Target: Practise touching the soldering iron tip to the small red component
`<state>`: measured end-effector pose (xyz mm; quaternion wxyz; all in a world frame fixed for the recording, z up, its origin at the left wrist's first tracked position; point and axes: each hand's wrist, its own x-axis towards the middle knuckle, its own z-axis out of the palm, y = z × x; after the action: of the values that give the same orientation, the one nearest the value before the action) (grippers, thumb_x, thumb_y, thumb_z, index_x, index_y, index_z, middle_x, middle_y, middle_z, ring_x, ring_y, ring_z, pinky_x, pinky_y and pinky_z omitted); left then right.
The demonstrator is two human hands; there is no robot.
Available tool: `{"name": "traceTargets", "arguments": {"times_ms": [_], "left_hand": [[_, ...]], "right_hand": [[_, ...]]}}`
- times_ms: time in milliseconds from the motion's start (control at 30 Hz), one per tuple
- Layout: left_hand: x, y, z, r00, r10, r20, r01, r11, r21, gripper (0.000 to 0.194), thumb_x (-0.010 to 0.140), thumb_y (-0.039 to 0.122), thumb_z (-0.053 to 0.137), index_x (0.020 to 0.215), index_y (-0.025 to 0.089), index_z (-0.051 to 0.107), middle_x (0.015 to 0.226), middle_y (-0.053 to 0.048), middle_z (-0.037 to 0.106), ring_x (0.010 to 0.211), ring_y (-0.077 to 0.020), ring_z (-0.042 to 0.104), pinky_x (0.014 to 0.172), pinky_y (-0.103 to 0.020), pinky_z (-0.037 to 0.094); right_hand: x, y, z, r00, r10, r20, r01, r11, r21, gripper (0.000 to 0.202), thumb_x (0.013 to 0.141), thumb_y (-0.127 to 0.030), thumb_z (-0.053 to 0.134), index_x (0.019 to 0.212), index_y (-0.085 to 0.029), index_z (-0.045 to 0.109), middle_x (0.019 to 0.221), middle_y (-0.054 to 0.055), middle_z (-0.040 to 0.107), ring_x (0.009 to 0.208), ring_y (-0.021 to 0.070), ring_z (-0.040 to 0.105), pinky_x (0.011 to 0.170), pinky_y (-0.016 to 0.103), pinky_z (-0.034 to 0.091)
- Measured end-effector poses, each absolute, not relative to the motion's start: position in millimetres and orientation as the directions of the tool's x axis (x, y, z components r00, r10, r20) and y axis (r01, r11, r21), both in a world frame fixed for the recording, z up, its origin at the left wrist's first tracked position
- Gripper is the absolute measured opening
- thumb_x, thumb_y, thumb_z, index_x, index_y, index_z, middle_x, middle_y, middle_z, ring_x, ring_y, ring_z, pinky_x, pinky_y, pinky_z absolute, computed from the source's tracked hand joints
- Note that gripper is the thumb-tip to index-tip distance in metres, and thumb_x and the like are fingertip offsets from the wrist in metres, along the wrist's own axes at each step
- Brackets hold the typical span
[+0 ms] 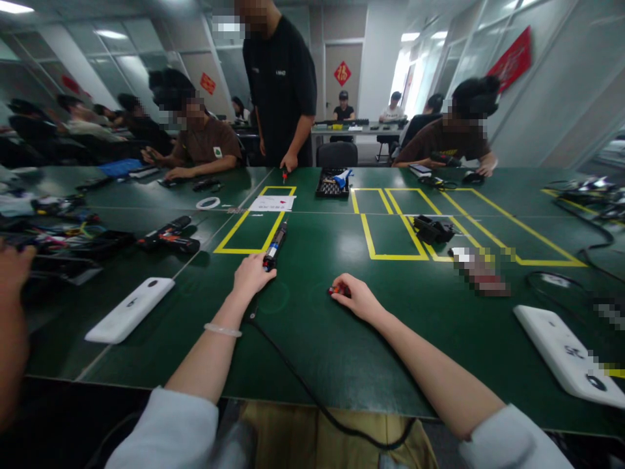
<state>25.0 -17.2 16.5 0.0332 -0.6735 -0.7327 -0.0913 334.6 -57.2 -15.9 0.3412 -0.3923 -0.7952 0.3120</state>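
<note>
My left hand [250,277] is closed round the rear end of a slim electric screwdriver [277,244], which lies low over the table with its tip pointing away from me. A black cord [293,371] runs from under this hand toward the table's front edge and hangs down over my lap. To the right, my right hand [360,298] rests near the table surface, its fingers curled on a small red and black piece [336,290]. The fingers cover much of that piece, so its kind cannot be made out.
The green table [303,339] carries yellow tape outlines [395,256]. A paper sheet [271,203], black tray [333,184], black device [433,229], cordless drill [170,236] and two white cases [131,311] lie around. Across the table stands a person [280,85]; others sit nearby.
</note>
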Motion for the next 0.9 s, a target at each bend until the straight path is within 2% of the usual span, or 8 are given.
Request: {"name": "traceTargets", "arguments": {"times_ms": [300,467,667,900], "left_hand": [[103.0,-44.2,10.8,0.25,0.947,0.2,0.936,-0.29,0.201,0.061,0.079,0.045,0.062,0.133,0.019,0.05,0.127,-0.01,0.057,0.11,-0.0258,0.056,0.094,-0.034,0.046],[133.2,-60.5,9.4,0.39,0.899,0.201,0.872,-0.43,0.232,0.063,0.081,0.045,0.062,0.136,0.018,0.047,0.126,-0.01,0.057,0.11,-0.0252,0.054,0.093,-0.035,0.047],[143.1,-69.0,7.4,0.448,0.869,0.21,0.847,-0.488,0.212,0.066,0.08,0.042,0.063,0.139,0.02,0.042,0.127,-0.009,0.055,0.111,-0.0254,0.052,0.091,-0.035,0.048],[143.1,-70.2,7.9,0.443,0.874,0.198,0.856,-0.478,0.194,0.067,0.081,0.045,0.062,0.139,0.022,0.04,0.127,-0.008,0.053,0.11,-0.0247,0.051,0.089,-0.035,0.048]], "right_hand": [[335.8,-57.0,-14.0,-0.489,0.783,0.385,0.42,0.598,-0.682,0.004,0.088,-0.022,0.059,0.087,-0.019,0.056,0.085,0.001,0.053,0.072,0.0128,0.05,0.068,0.024,0.04],[335.1,-56.2,-16.8,-0.48,0.781,0.4,0.452,0.611,-0.65,0.006,0.089,-0.021,0.058,0.085,-0.019,0.055,0.084,0.0,0.051,0.072,0.0136,0.05,0.068,0.024,0.04],[333.9,-58.2,-16.9,-0.515,0.761,0.394,0.52,0.643,-0.562,0.005,0.087,-0.02,0.061,0.084,-0.019,0.057,0.085,0.002,0.054,0.079,0.0162,0.052,0.072,0.026,0.042],[336.1,-60.1,-14.6,-0.547,0.714,0.438,0.48,0.696,-0.535,0.009,0.085,-0.014,0.06,0.092,-0.019,0.06,0.096,0.005,0.059,0.089,0.0179,0.056,0.08,0.029,0.046]]}}
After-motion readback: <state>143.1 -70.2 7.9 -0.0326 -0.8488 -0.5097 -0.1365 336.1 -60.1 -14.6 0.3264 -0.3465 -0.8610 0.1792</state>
